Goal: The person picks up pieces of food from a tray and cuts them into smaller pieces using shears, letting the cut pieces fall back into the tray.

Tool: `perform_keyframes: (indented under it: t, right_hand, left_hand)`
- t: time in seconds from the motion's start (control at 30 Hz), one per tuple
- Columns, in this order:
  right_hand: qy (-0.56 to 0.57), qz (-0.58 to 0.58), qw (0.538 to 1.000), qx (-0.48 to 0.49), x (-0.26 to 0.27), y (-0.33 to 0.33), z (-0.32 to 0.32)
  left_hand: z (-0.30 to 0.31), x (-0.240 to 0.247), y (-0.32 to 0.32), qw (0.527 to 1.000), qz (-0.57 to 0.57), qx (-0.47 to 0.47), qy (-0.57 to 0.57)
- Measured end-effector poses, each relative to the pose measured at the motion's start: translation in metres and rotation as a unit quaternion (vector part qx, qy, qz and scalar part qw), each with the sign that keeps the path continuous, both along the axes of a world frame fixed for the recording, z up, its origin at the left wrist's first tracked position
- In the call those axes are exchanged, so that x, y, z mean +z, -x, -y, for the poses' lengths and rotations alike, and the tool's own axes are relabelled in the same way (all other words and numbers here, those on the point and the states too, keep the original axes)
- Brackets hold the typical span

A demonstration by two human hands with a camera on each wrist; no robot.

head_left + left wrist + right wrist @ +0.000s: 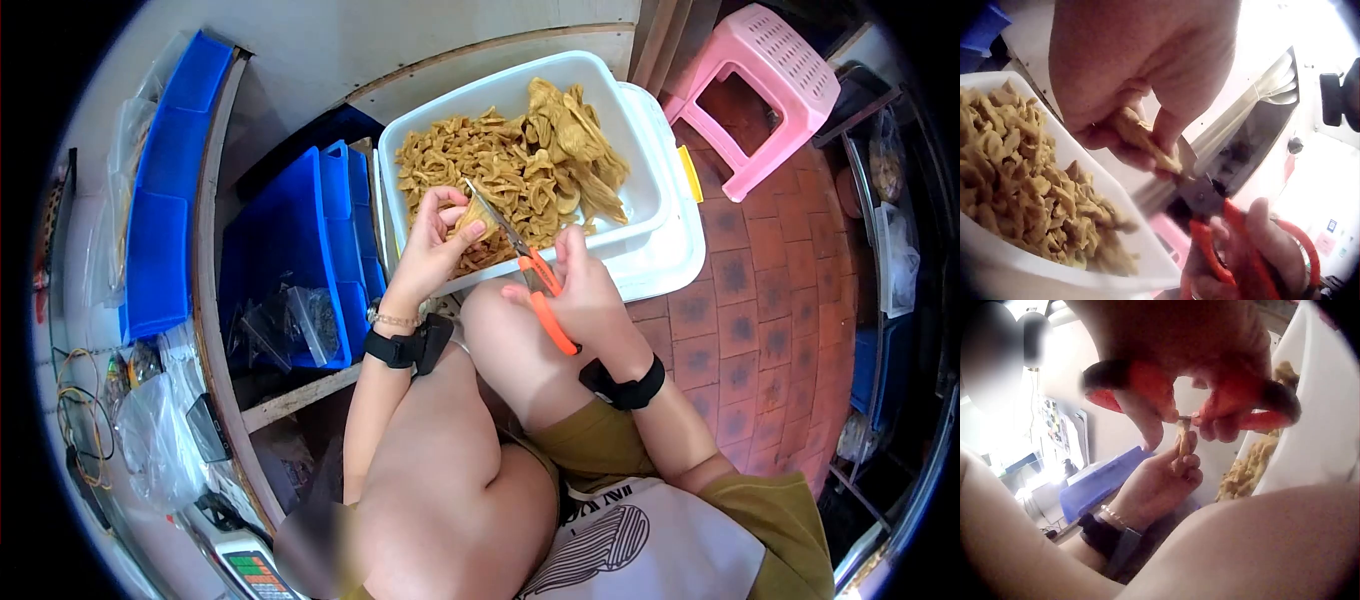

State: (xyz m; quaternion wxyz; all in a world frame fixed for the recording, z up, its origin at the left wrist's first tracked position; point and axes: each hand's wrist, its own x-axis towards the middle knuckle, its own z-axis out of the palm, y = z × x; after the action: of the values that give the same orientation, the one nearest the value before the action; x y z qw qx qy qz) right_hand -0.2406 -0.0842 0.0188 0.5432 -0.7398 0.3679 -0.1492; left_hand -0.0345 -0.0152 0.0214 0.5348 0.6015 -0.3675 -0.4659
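Note:
Over the near edge of a white plastic basin (645, 175), my left hand (432, 250) pinches a soft yellow-brown, wrinkled piece of food (1138, 132) between thumb and fingers. My right hand (592, 305) holds scissors (538, 275) with orange handles, its thumb and fingers through the loops. The blades point away from me and meet the piece right beside the left fingertips. Small cut strips (450, 150) of the same food fill the left and middle of the basin. Larger whole pieces (570, 125) lie heaped at its right side.
Under the basin sits a white lid (660, 265) with a yellow clip. A pink stool (770, 80) stands on the red tile floor (740, 300) at right. Blue bins (290, 250) holding plastic bags are at left, beside a shelf edge. My bare knees are just below the hands.

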Motion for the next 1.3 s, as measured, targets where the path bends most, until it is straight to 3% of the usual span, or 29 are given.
perform_keyframes:
  t: [0.17,0.23,0.47,0.53,0.57,0.67,0.73,0.87,0.93,1.0,1.13,1.3]
  right_hand:
    - [0.022,-0.065,0.997,0.045,0.007,0.003,0.008]
    - [0.022,-0.077,0.995,0.056,0.007,0.004,0.010]
    - [0.033,-0.090,0.995,0.039,0.010,0.004,0.010]
    - [0.038,-0.081,0.995,0.031,0.005,0.003,0.008]
    - [0.027,-0.042,0.999,0.005,-0.006,0.002,0.006]
    - [0.013,-0.008,1.000,-0.027,-0.008,0.001,0.006]
    - [0.010,-0.013,0.999,-0.032,-0.002,0.003,0.007]
    - [0.041,-0.005,0.999,-0.013,0.010,0.010,0.011]
    - [0.055,0.000,0.998,-0.006,0.010,0.013,0.012]
    - [0.093,-0.021,0.995,0.023,0.003,0.015,0.011]
    - [0.060,0.013,0.998,0.034,-0.003,0.012,0.007]
    - [0.053,-0.039,0.997,0.044,-0.003,0.009,0.008]
  left_hand:
    - [-0.004,0.001,0.001,0.999,0.024,-0.029,-0.017]
    - [-0.004,0.005,0.010,0.993,0.082,-0.076,-0.037]
    - [-0.003,0.003,0.009,0.980,0.189,-0.042,-0.050]
    - [-0.003,-0.001,0.005,0.953,0.295,-0.031,-0.063]
    - [-0.003,-0.003,0.003,0.953,0.295,-0.029,-0.064]
    - [-0.001,-0.003,0.001,0.962,0.267,0.022,-0.049]
    - [0.000,0.002,0.001,0.991,0.121,0.035,-0.041]
    - [0.000,0.000,-0.005,0.995,0.070,0.068,0.016]
    - [0.001,0.002,-0.003,0.991,-0.010,0.121,0.053]
    - [0.001,0.001,-0.004,0.993,-0.013,0.107,0.056]
    - [0.000,-0.001,-0.005,0.994,-0.065,0.065,0.062]
    - [0.001,0.004,-0.001,0.995,-0.075,0.047,0.035]
